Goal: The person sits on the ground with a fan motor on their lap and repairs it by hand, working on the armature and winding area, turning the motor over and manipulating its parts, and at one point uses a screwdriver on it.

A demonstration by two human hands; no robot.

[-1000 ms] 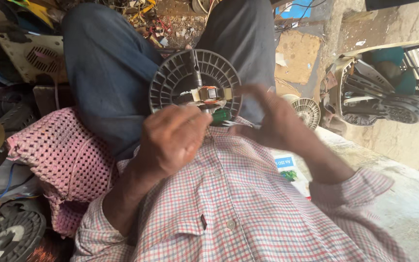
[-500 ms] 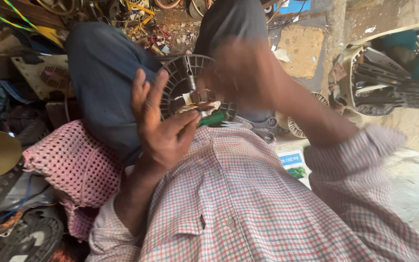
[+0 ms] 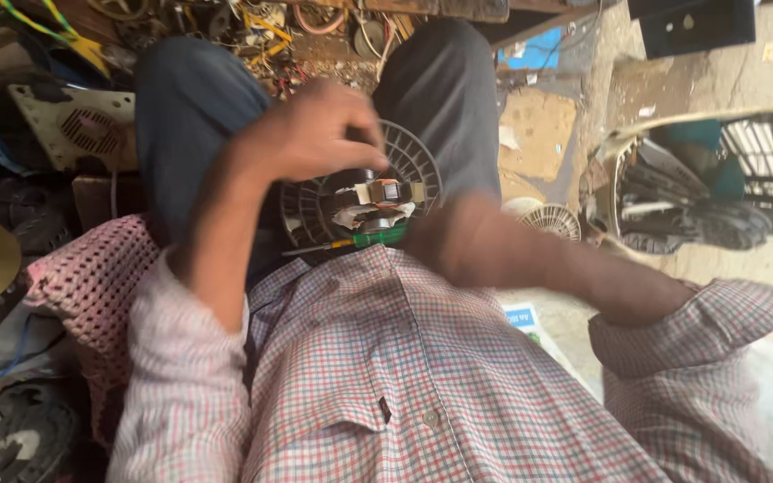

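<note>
A round grey fan grille (image 3: 413, 161) with a small motor (image 3: 379, 201) at its centre rests in the person's lap, between the 2 knees. The left hand (image 3: 310, 134) hovers over the grille's upper left with its grip curled loosely, clamped on nothing visible. The right hand (image 3: 436, 241) is motion-blurred just beside the motor; I cannot tell its grip. A green-handled screwdriver (image 3: 364, 241) lies below the motor, against the checked shirt (image 3: 404, 376).
</note>
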